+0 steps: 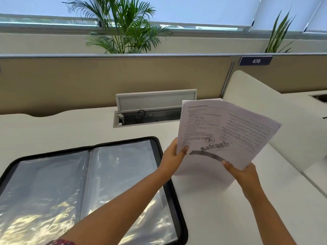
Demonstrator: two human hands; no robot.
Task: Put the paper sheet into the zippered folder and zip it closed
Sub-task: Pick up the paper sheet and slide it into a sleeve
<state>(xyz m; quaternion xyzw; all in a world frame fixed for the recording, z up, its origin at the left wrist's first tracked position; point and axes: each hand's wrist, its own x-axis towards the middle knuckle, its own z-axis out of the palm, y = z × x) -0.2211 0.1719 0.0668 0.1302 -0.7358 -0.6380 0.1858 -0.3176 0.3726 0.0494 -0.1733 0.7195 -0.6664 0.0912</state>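
Note:
A printed white paper sheet [223,131] is held up above the desk, to the right of the folder. My left hand [174,157] pinches its lower left corner and my right hand [244,174] grips its lower right edge. The black zippered folder [159,147] lies wide open and flat on the desk at the lower left, showing shiny clear plastic sleeves on both halves. My left forearm crosses over the folder's right half. The zip pull is not visible.
An open cable box with a raised lid [155,101] sits in the white desk [212,209] behind the folder. A beige partition [106,80] closes the back, and a white divider panel [292,131] stands at the right. Plants rise behind the partition.

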